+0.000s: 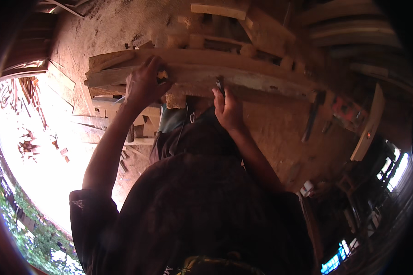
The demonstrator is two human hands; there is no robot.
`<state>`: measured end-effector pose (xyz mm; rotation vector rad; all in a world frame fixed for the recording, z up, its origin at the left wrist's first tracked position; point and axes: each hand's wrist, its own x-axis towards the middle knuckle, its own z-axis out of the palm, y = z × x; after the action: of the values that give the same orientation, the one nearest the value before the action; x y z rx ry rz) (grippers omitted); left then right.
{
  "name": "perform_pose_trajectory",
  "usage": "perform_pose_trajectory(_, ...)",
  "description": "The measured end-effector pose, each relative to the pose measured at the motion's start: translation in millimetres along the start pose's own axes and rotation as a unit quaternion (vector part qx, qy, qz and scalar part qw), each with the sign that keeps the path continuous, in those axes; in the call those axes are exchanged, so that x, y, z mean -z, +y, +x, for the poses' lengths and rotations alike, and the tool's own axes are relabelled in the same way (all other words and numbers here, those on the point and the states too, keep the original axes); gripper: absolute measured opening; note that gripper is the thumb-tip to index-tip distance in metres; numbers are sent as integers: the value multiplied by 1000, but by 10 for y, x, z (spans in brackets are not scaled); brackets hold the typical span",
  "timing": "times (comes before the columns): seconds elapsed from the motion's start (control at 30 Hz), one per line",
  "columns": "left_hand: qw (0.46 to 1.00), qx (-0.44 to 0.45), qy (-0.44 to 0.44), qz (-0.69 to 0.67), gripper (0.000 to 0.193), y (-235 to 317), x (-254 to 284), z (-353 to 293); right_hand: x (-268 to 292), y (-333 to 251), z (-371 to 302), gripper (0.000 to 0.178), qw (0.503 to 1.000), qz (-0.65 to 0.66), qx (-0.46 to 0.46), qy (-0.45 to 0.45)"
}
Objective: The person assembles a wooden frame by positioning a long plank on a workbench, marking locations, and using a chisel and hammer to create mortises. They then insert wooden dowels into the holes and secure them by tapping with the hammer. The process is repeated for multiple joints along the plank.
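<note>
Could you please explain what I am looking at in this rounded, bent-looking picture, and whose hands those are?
There is no machine here: a person wears a wide fisheye camera on the head, looking down, so straight edges curve near the rim. The dark shape at the bottom is the person's own shirt, and both arms reach up from it. The left hand is closed around a small yellowish object, too hidden to identify, resting on a long wooden plank. The right hand holds a small dark tool against the plank's edge. Around lie a sawdust-covered floor, stacked wood offcuts under the plank and a hammer-like tool on the ground.
</note>
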<state>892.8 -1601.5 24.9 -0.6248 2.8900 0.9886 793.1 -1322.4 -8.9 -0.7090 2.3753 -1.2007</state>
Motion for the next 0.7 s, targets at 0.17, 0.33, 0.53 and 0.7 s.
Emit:
perform_pose_trajectory(0.17,999,-17,27,-5,51,-18,-32,13,344,-248,61,48,894,303,-281,-172)
perform_pose_trajectory(0.33,998,16,6,-54,55,-6,-22,14,519,-358,249,55,842,367,-323,-228)
perform_pose_trajectory(0.53,1000,17,-9,-5,54,45,52,22,469,-384,240,54,812,408,-357,-216)
perform_pose_trajectory(0.7,1000,4,-15,22,53,35,68,53,235,-255,114,48,806,469,-331,-148)
